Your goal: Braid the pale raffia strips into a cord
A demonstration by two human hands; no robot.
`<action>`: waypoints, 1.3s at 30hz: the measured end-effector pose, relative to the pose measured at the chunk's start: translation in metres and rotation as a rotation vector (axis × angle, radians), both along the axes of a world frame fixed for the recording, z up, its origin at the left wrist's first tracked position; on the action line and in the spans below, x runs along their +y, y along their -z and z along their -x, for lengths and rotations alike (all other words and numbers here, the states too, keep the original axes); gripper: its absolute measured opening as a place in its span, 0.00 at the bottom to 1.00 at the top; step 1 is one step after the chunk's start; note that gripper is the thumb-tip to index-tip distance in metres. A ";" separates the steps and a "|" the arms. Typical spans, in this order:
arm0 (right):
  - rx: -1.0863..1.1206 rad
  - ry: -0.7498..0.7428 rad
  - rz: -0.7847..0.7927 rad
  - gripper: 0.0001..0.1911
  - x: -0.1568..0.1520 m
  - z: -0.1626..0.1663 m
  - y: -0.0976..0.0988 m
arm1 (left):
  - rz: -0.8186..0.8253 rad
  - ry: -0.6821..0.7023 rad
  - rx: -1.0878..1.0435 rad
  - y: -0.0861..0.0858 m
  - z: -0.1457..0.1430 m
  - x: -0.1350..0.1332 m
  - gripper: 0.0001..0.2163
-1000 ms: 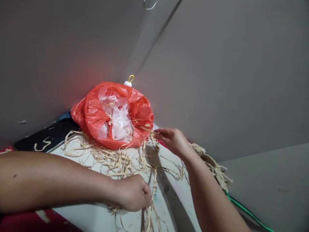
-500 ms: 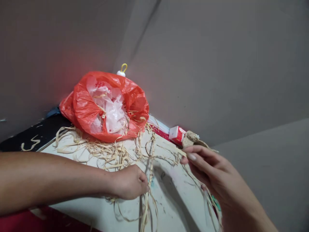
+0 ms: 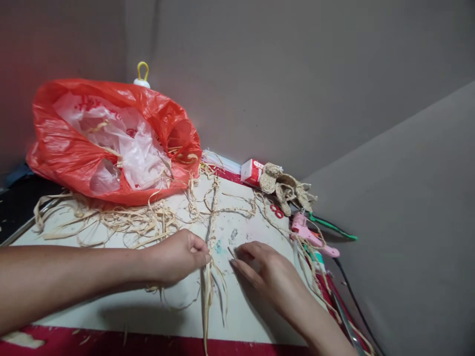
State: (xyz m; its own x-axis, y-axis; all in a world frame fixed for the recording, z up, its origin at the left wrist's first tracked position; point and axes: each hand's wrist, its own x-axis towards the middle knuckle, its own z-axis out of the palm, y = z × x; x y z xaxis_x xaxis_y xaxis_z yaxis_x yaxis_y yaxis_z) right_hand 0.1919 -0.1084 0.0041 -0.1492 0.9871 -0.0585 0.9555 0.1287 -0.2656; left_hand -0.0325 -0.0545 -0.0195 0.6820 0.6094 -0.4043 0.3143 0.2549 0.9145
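My left hand (image 3: 178, 257) is closed in a pinch on a braided raffia cord (image 3: 212, 225), near where the plaiting ends. Below the fingers, loose raffia strands (image 3: 208, 309) hang down toward the board's near edge. Just to the right, my right hand (image 3: 265, 269) hovers over the white board (image 3: 252, 314), its thumb and forefinger apart and curved toward the cord. A thin sliver shows by its fingertips; I cannot tell what it is. Tangled raffia (image 3: 137, 222) lies beyond my left forearm.
A red plastic bag (image 3: 55, 143) with white plastic inside stands at the back left. Along the right edge are a red-and-white box (image 3: 251, 172), woven raffia pieces (image 3: 284, 187), a pink glue gun (image 3: 311, 235) with a black cable, and scissors (image 3: 347, 321).
My right hand has moved left and down, closer to the cord. My left hand still pinches the cord. The view has shifted right, showing the glue gun and scissors.
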 end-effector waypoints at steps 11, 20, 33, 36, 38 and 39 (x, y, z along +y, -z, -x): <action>0.583 0.170 0.196 0.12 -0.003 0.012 -0.005 | 0.025 0.015 -0.013 -0.003 0.002 0.000 0.10; 0.880 0.145 0.394 0.10 -0.016 0.045 -0.013 | 0.040 0.028 -0.001 -0.008 0.003 0.001 0.11; 0.525 0.006 0.334 0.11 -0.015 0.043 -0.008 | -0.020 0.058 0.012 -0.009 0.004 0.001 0.12; 0.476 -0.005 0.275 0.11 -0.017 0.044 -0.008 | -0.011 0.054 0.029 -0.009 0.004 0.001 0.12; 0.472 -0.010 0.267 0.10 -0.017 0.045 -0.008 | 0.001 0.061 0.003 -0.008 0.004 0.001 0.13; 0.478 -0.012 0.275 0.10 -0.018 0.045 -0.009 | 0.002 0.068 -0.022 -0.006 0.004 0.001 0.14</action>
